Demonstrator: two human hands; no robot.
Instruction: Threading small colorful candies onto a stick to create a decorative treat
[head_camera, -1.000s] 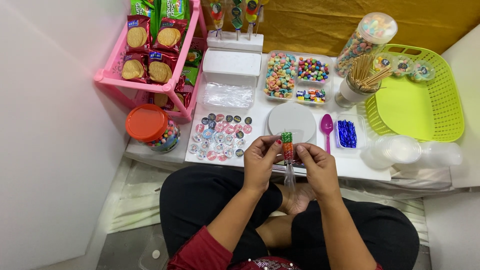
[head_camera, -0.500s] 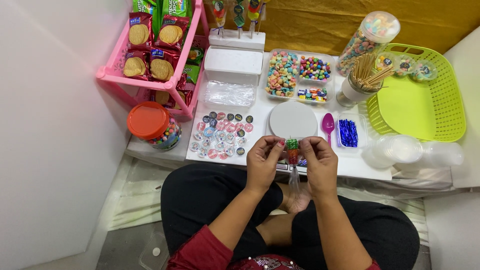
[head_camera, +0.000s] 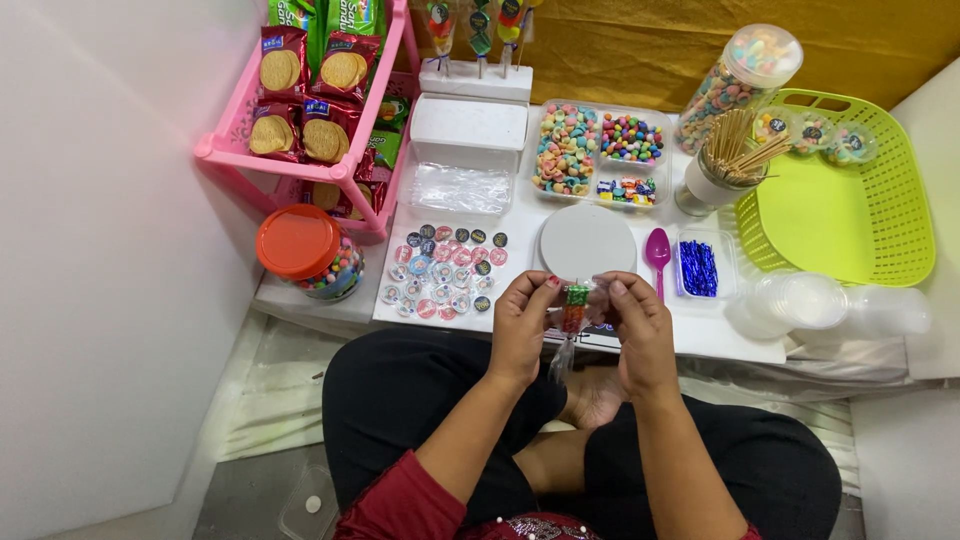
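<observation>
White walls hem a low white bench (head_camera: 700, 335) crowded with sweets. Above its front edge, the left hand (head_camera: 522, 325) and right hand (head_camera: 637, 325) each pinch a small candy skewer in clear wrap (head_camera: 572, 310), below a round white disc (head_camera: 587, 240).

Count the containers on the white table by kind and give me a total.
Jars with lids: 2, orange-lidded jar and tall clear jar
Cup of wooden sticks: 1
Divided candy tray: 1
Green basket: 1
Small tray of blue twist ties: 1
Total: 6
</observation>
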